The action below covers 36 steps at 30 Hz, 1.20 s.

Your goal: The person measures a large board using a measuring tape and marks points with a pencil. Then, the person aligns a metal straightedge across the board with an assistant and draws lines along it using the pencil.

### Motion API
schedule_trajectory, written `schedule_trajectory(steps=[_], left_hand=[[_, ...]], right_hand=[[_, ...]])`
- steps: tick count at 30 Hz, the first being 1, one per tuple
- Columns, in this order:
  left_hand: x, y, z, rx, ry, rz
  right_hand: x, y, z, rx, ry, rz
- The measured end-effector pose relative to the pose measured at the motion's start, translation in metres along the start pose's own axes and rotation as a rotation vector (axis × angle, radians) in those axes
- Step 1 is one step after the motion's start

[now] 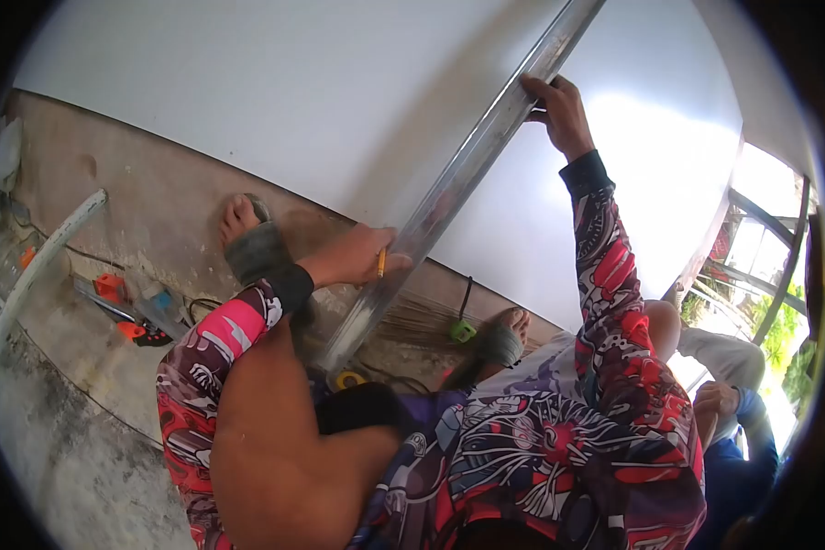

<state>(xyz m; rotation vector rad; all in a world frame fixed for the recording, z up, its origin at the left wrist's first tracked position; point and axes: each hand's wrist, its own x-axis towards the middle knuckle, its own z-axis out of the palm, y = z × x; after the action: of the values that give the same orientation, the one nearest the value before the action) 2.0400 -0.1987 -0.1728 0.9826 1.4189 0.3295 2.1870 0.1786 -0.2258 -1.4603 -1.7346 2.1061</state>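
metal bar point(486, 147): one, long, silvery; lies slantwise across the white panel point(275, 101), running from the top edge of the view down between the person's legs, its near end past the panel's lower edge.

right hand point(564, 117): at the upper stretch of the bar; fingers closed round its right-hand edge, thumb laid over the near face. patterned sleeve, black cuff.

left hand point(362, 257): at the lower stretch of the bar, thumb against it; fingers closed on a pencil point(381, 263), yellow, slim, held crosswise to the hand and just beside the bar's left edge. matching sleeve.

feet: two, in dark footwear, one to either side of the bar, near the panel's lower edge.

floor point(73, 412), left portion: pale pole point(50, 243), slanting; orange-and-black tool point(147, 334), exact kind unclear; orange block-like item point(110, 288), near it.

floor, between the feet: bundle of thin sticks point(417, 316); green item with black strap point(463, 331); yellow ring-shaped item point(348, 379), beside the bar's near end.

far right: another person's hand point(717, 396) and blue sleeve point(756, 422).
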Motion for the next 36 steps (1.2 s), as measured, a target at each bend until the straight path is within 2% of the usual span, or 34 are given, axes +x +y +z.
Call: schedule_trajectory(steps=[2, 5, 7, 8, 9, 10, 11, 12, 14, 16, 19, 22, 24, 25, 26, 28, 29, 31, 32, 34, 36], left_hand=[[0.006, 0.009, -0.005, -0.052, -0.009, -0.026], [0.010, -0.007, 0.005, 0.163, 0.074, 0.115], [0.013, -0.005, 0.004, 0.117, 0.092, 0.104], [0.006, 0.015, -0.005, -0.037, -0.054, -0.096], [0.008, 0.033, -0.021, -0.173, -0.182, -0.275], [0.009, 0.034, -0.022, -0.182, -0.178, -0.241], [0.009, 0.033, -0.018, -0.193, -0.178, -0.202], [0.007, 0.032, -0.012, -0.213, -0.181, -0.158], [0.001, 0.021, -0.006, -0.099, -0.156, -0.062], [-0.003, 0.007, -0.005, -0.014, -0.109, 0.069], [-0.016, 0.004, -0.001, 0.012, -0.284, -0.042], [-0.039, -0.029, -0.018, -0.153, -0.177, 0.066], [-0.069, -0.049, -0.038, 0.109, 0.012, -0.102], [-0.092, -0.060, -0.042, 0.173, 0.311, -0.131], [-0.108, -0.071, -0.039, 0.238, 0.616, -0.157], [-0.070, -0.120, -0.024, 0.741, 1.238, -0.264], [-0.071, -0.137, -0.010, 0.597, 1.254, -0.336], [-0.070, -0.124, 0.001, 0.314, 1.296, -0.482], [-0.071, -0.121, 0.001, 0.271, 1.272, -0.495], [-0.071, -0.125, -0.003, 0.374, 1.190, -0.601], [-0.067, -0.139, -0.003, 0.583, 1.132, -0.727]], right_hand=[[-0.005, -0.002, 0.003, -0.054, 0.013, 0.001], [-0.005, 0.003, 0.009, -0.020, 0.037, -0.001], [-0.001, 0.015, 0.005, 0.019, 0.029, -0.045], [0.010, 0.032, -0.007, -0.054, -0.028, -0.100], [0.010, 0.027, -0.011, -0.004, -0.001, -0.041], [0.010, 0.022, -0.014, 0.048, 0.029, 0.016], [0.027, 0.059, -0.052, -0.706, -0.044, -0.385], [0.020, 0.056, -0.047, -0.871, 0.004, -0.427], [0.011, 0.049, -0.040, -1.035, 0.042, -0.502], [0.014, 0.046, -0.034, -1.063, 0.059, -0.554], [0.013, 0.040, -0.039, -1.215, 0.084, -0.532], [0.010, 0.057, -0.063, -1.238, 0.092, -0.636], [0.014, 0.064, -0.065, -0.629, 0.054, -0.324], [0.015, 0.066, -0.064, -0.332, 0.099, -0.199], [0.016, 0.061, -0.061, -0.392, 0.096, -0.216], [0.022, 0.059, -0.062, -0.511, 0.097, -0.246], [0.026, 0.062, -0.069, -0.571, 0.094, -0.258], [0.030, 0.062, -0.073, -0.503, 0.098, -0.202], [0.031, 0.061, -0.074, -0.470, 0.102, -0.174], [0.007, 0.043, -0.068, -0.645, 0.044, -0.160], [0.000, 0.037, -0.067, -0.760, 0.077, -0.128]])
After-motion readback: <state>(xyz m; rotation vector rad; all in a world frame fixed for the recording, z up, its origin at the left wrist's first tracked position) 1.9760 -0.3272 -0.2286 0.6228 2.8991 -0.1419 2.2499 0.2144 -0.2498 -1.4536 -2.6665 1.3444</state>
